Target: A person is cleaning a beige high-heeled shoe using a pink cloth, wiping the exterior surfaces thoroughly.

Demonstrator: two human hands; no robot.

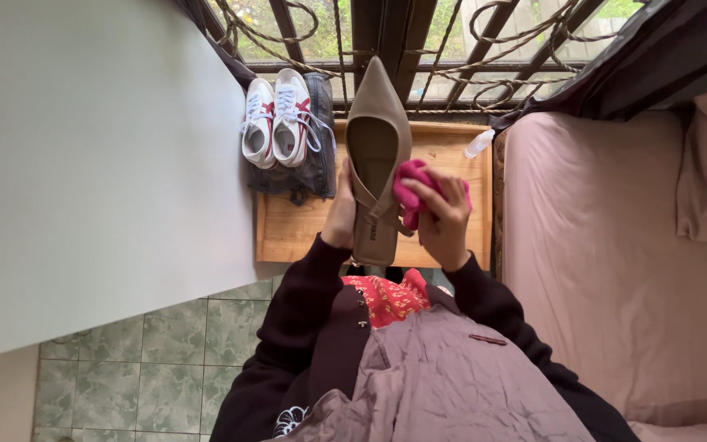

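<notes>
shoe (376,139) above tray (288,229) | sneakers (278,119) left on tray | bottle (479,143) right | bed (599,245) far right

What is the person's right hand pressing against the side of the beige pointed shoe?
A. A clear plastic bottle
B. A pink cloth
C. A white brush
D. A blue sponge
B. The right hand bunches a pink cloth against the side of the beige pointed shoe, which the left hand grips from the other side; the clear bottle lies apart on the wooden surface.
</notes>
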